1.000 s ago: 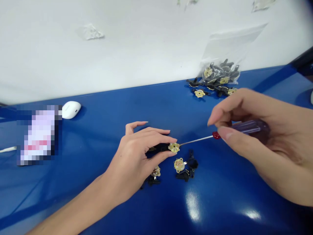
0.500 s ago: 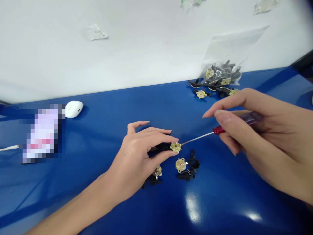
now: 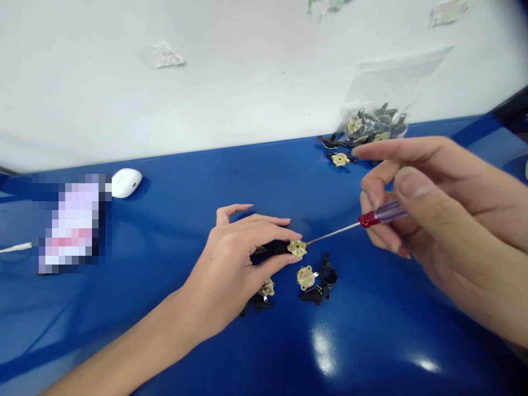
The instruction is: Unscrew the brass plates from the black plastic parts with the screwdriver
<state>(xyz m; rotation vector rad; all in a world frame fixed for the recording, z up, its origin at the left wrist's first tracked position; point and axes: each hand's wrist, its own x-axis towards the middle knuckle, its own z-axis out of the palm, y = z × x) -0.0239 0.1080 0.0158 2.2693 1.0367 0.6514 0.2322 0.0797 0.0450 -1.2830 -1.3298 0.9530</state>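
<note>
Between thumb and index finger, my left hand (image 3: 237,256) pinches a small black part with a round gold-coloured circuit board (image 3: 297,248) on its face. My right hand (image 3: 429,214) holds a screwdriver (image 3: 381,213) with a clear purple and red handle. Its thin shaft slants down to the left, and the tip touches the board's right edge. My right index finger is stretched out, off the handle. Just below lie a loose round board (image 3: 306,278), a black plastic housing (image 3: 328,274) and small black pieces (image 3: 312,296). Another round board (image 3: 268,287) is partly hidden by my left hand.
A clear plastic bag (image 3: 373,124) of similar black parts leans on the white wall at the back right, with loose ones (image 3: 340,159) before it. A white earbud case (image 3: 126,183) and a blurred-out phone (image 3: 70,225) lie left on the blue table (image 3: 185,181).
My right hand's fingers have shifted on the screwdriver handle, and the index finger has lifted and straightened. The screwdriver tip and my left hand with its part stay in place.
</note>
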